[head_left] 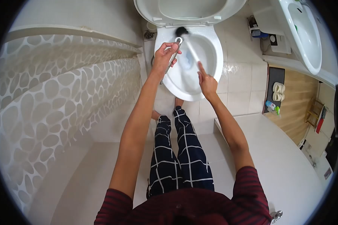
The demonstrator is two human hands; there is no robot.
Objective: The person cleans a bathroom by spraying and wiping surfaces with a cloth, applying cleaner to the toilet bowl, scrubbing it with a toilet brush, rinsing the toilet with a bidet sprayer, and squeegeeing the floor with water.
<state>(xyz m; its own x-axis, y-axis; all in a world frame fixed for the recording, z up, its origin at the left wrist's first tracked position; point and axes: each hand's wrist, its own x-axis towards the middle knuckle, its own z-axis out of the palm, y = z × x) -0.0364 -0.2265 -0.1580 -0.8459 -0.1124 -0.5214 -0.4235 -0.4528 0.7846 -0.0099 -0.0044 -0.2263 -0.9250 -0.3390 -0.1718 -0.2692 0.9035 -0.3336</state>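
My left hand (164,57) is closed around a silver bidet sprayer (173,57), whose round head (179,39) points over the toilet bowl. Its lower end runs down beside the bowl's left edge. My right hand (207,81) grips the white handle of a toilet brush (193,50), index finger stretched along it. The brush's black bristles (181,32) are at the back of the rim, close to the seat hinges. The white toilet bowl (217,56) lies below both hands, and its seat and lid (146,8) are raised.
A pebble-patterned shower curtain (56,101) hangs at left. To the right are a white sink (308,41), small items on the floor, and a dark mat (275,75) with light slippers (278,92) and a spray bottle (272,106). A drain (149,35) sits left of the toilet.
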